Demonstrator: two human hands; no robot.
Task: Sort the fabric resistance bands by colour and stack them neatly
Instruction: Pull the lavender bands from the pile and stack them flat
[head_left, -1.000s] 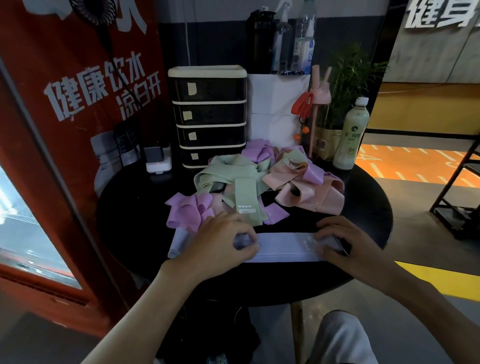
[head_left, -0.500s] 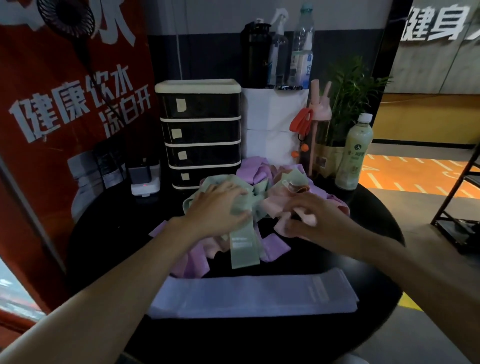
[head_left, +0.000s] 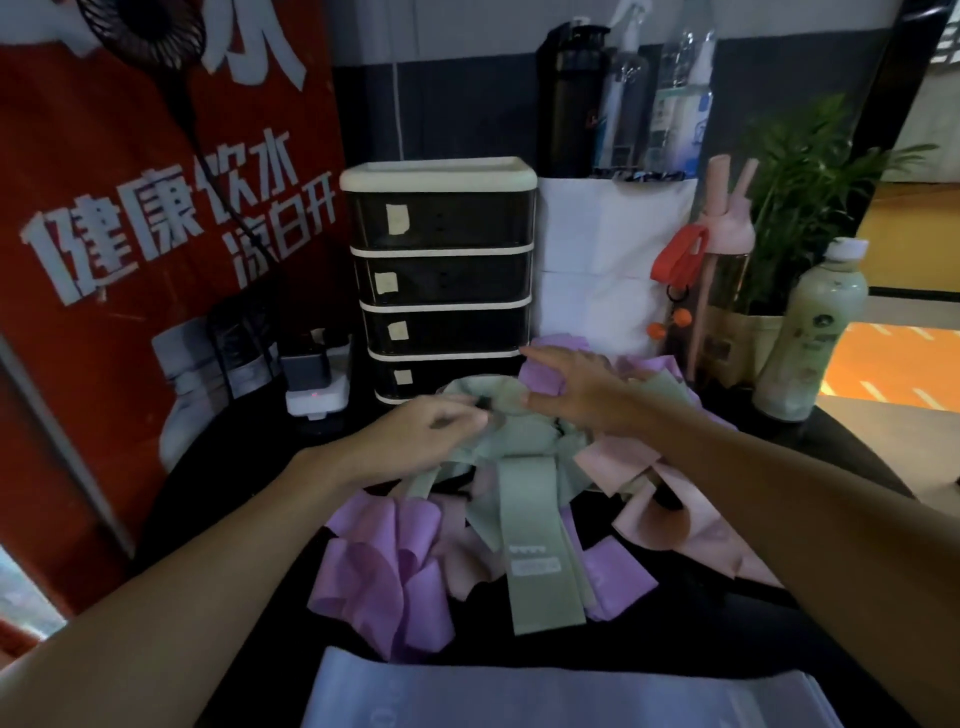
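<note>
Resistance bands heaped mid-table, colours tangled. Left hand pinches green band at edge. Right hand spread, holding nothing, resting on heap. Draw green band out slowly, pin neighbours, flatten beside pale stack at near edge.

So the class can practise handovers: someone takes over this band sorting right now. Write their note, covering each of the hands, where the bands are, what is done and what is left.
Left hand: pinches the edge of a green band.
Right hand: fingers spread over the same band; grip unclear.
Bands: the pale lilac stack lies flat at the near edge of the table. Green, purple bands and pink bands lie tangled mid-table.
Done: only the pale stack.
Left: separate green, purple and pink, flatten them, and stack each colour.
</note>
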